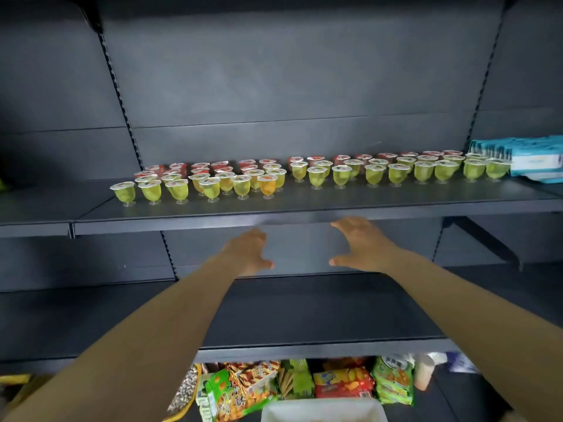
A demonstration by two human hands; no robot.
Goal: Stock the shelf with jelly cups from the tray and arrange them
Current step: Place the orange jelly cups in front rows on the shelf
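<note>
Head view: left hand [248, 251] and right hand [362, 245], each grip spread wide and holding nothing, hover below the shelf [304, 205] front edge. Jelly cups [304, 175] stand above and beyond both, rows running left-right; both hands equally near.

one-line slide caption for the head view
Both open hands, left and right, reach toward rows of jelly cups on a dark shelf.

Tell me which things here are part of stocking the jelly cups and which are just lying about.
Part of the job: jelly cups on the shelf, white tray, left hand, right hand.
Lying about: snack packets, blue-and-white packs.
</note>
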